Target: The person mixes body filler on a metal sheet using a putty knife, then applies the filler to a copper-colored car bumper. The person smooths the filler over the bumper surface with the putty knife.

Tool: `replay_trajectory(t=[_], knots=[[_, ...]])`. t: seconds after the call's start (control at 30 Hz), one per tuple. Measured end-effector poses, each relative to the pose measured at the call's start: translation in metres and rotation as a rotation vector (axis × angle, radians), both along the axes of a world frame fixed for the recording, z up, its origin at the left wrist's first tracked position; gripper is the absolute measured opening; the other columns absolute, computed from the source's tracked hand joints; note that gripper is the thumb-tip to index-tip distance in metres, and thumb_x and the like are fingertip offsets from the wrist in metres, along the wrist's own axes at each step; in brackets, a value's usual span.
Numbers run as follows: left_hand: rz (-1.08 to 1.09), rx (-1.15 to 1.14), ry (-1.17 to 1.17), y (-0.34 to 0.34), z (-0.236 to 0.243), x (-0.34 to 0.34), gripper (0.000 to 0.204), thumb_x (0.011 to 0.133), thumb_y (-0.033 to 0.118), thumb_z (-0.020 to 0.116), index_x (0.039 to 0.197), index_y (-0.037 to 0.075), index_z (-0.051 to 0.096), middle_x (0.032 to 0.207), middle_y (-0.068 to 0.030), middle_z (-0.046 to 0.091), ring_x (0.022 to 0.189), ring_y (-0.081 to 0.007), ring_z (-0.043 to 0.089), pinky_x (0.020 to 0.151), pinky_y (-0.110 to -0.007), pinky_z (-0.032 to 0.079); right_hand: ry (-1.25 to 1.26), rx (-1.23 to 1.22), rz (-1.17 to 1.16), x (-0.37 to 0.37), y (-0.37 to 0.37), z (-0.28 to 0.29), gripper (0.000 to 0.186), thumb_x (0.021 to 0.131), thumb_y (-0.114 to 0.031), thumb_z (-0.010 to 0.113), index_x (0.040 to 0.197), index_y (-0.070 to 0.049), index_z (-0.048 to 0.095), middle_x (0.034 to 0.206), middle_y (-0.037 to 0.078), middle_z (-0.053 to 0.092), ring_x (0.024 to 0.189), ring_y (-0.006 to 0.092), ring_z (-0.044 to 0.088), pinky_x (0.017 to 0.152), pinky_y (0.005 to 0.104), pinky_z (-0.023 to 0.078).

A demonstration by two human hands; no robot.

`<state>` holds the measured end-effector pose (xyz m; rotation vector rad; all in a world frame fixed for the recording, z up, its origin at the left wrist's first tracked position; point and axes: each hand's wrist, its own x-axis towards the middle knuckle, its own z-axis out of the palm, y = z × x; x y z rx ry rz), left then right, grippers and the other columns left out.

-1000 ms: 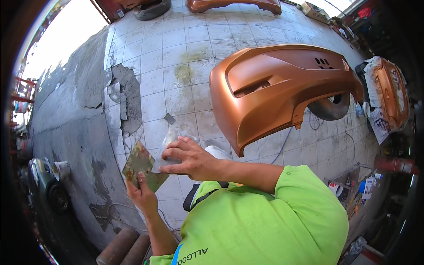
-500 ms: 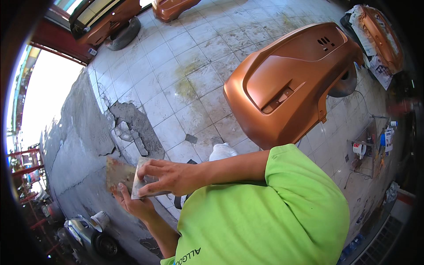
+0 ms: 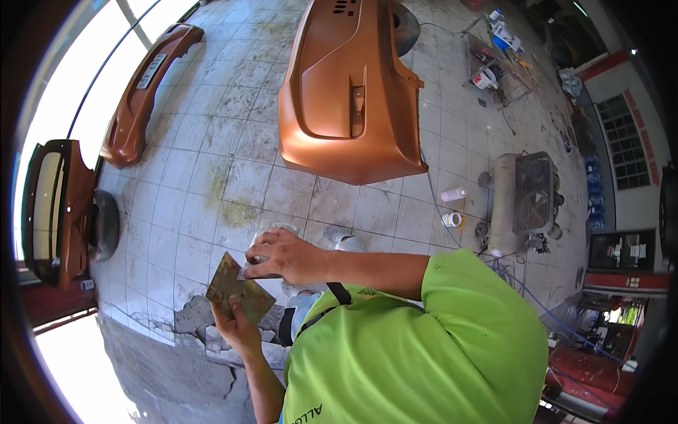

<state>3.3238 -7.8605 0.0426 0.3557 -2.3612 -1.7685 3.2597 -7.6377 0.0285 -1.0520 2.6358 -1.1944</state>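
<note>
My left hand (image 3: 236, 325) is closed on the lower edge of a square, yellowish, stained putty board (image 3: 239, 286), thumb on its upper face. Just right of it, my right hand (image 3: 286, 254) is closed around a thin pale plate that looks like a putty spreader (image 3: 256, 271). Its lower edge is at the board's upper right side; I cannot tell whether the two touch. Fingers hide much of the spreader. Beyond my hands stands a large copper-orange car bumper (image 3: 325, 106), with a tyre (image 3: 405, 32) partly seen behind it.
A second orange bumper (image 3: 138, 106) and an orange tailgate (image 3: 60, 212) with a tyre (image 3: 106, 225) are at left. An air compressor (image 3: 505, 205), a white tub (image 3: 451, 219) and a pink-white bottle (image 3: 454, 193) stand right. Broken tiles (image 3: 198, 318) lie below left. A wire stand (image 3: 494, 74) holds supplies.
My view has swung right, bringing the compressor into sight and shifting the large bumper leftward. The board has turned into a diamond pose, and the spreader now shows less. Both hands keep their hold.
</note>
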Motion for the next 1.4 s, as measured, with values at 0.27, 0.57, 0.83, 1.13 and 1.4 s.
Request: replay_trajectory(t=[0.27, 0.57, 0.83, 1.13, 1.4], knots=[[-0.29, 0.259, 0.178, 0.006, 0.037, -0.032, 0.035, 0.108, 0.013, 0.059, 0.138, -0.003, 0.056, 0.122, -0.0151, 0.069, 0.104, -0.0192, 0.067, 0.088, -0.034, 0.056, -0.026, 0.073, -0.29, 0.132, -0.003, 0.032, 0.078, 0.067, 0.006, 0.078, 0.136, -0.027, 0.07, 0.132, 0.0, 0.057, 0.129, 0.0259, 0.052, 0.109, 0.0499, 0.04], [-0.619, 0.873, -0.264, 0.086, 0.061, 0.03, 0.032, 0.105, 0.003, 0.055, 0.136, -0.003, 0.055, 0.121, -0.0138, 0.069, 0.103, -0.0196, 0.07, 0.091, -0.035, 0.059, 0.197, 0.094, -0.82, 0.206, 0.069, 0.059, 0.063, 0.072, 0.011, 0.068, 0.127, -0.02, 0.072, 0.125, 0.01, 0.057, 0.119, 0.0338, 0.055, 0.104, 0.0491, 0.046], [-0.759, -0.006, 0.225, 0.111, 0.047, 0.104, 0.028, 0.103, 0.01, 0.061, 0.127, -0.004, 0.061, 0.096, -0.0199, 0.076, 0.085, -0.0182, 0.071, 0.074, -0.034, 0.056, 0.294, 0.069, -0.813, 0.297, 0.055, 0.052, 0.063, 0.071, 0.006, 0.068, 0.128, -0.021, 0.074, 0.123, 0.008, 0.06, 0.121, 0.0322, 0.057, 0.105, 0.0496, 0.045], [-0.963, -0.168, 0.409, 0.127, 0.084, 0.115, 0.021, 0.101, 0.008, 0.062, 0.117, -0.005, 0.06, 0.093, -0.0283, 0.074, 0.084, -0.0445, 0.075, 0.069, -0.044, 0.057, 0.437, 0.053, -0.97, 0.323, 0.065, 0.075, 0.069, 0.066, 0.007, 0.066, 0.128, -0.023, 0.074, 0.124, 0.004, 0.063, 0.117, 0.029, 0.058, 0.101, 0.0479, 0.045], [-1.074, -0.136, 0.414, 0.101, 0.105, 0.063, 0.026, 0.102, 0.013, 0.06, 0.121, -0.003, 0.054, 0.089, -0.0319, 0.07, 0.083, -0.0519, 0.069, 0.067, -0.053, 0.055, 0.464, 0.02, -1.075, 0.313, 0.022, 0.096, 0.064, 0.067, 0.014, 0.061, 0.122, -0.015, 0.078, 0.127, 0.012, 0.065, 0.117, 0.0366, 0.061, 0.105, 0.0496, 0.047]])
